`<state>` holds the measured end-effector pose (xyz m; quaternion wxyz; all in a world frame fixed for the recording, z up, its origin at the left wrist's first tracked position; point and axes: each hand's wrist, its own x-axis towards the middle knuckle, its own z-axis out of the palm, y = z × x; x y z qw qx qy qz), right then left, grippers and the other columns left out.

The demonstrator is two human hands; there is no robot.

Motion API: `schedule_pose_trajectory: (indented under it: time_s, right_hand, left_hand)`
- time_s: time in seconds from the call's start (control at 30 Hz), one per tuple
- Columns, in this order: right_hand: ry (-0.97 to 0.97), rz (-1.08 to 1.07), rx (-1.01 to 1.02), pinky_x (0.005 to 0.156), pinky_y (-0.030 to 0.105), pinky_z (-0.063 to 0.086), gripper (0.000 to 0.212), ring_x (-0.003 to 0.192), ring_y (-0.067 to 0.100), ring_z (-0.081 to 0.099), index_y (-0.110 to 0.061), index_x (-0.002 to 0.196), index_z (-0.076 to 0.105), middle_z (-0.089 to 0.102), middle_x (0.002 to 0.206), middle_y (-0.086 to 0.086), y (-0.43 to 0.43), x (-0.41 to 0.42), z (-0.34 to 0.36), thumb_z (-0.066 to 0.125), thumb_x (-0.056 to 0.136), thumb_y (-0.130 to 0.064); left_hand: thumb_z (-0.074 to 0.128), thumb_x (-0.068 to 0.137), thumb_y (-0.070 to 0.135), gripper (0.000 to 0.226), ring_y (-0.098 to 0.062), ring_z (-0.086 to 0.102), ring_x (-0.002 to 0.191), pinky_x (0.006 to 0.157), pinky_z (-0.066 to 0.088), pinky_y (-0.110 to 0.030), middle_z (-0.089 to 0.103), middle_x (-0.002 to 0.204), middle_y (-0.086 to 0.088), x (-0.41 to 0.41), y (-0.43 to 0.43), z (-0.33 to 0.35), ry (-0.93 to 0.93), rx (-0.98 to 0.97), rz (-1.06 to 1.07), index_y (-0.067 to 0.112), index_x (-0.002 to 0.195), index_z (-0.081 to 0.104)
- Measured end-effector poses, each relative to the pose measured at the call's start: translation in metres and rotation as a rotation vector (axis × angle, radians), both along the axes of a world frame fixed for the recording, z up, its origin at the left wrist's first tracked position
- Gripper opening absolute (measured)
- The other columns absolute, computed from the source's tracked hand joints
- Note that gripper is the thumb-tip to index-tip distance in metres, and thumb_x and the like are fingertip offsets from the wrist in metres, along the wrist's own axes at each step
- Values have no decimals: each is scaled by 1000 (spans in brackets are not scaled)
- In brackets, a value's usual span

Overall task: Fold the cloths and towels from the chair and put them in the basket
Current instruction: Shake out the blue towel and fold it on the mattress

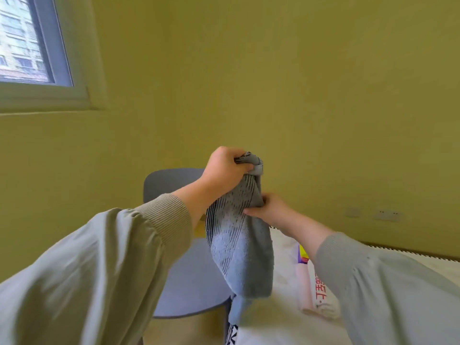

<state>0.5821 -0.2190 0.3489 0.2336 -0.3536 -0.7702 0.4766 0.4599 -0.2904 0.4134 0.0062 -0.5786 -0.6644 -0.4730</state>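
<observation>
Both arms wear the same loose jacket of smooth, pale grey-green fabric. The left sleeve point(87, 270), to the left of the chair point(189, 277), billows in soft folds and gathers into a ribbed knit left cuff point(166, 210) of a duller khaki tone. The right sleeve point(388, 290), to the right of the chair, ends in a right cuff point(331, 247) of similar colour and carries a few small dark specks near it. The left hand point(224, 168) and right hand point(271, 207), above the chair, are bare.

- Left hand point(225, 168) raised, arm stretched forward, fingers curled tight round the top of the cloth point(239, 245).
- Right hand point(270, 207) lower, pinching its edge.
</observation>
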Motion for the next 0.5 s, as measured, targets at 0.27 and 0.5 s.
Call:
schedule_pose_trajectory:
  time_s: [0.27,0.5]
  right_hand:
    - [563,-244,-171,54,34,56,14,73,23,65,-9,87,60,64,90,14,-4,-2,98,49,91,-1]
    - [893,-202,-280,44,27,53,27,48,21,66,-3,87,58,67,57,10,-31,3,170,33,93,6]
  left_hand:
    - [54,85,58,71,-17,53,117,99,44,-35,54,133,-2,-27,-33,1,-471,-163,-87,23,143,36]
    - [78,69,50,71,-8,59,114,96,48,-30,61,125,12,-4,-50,-44,-655,-398,-424,36,129,43]
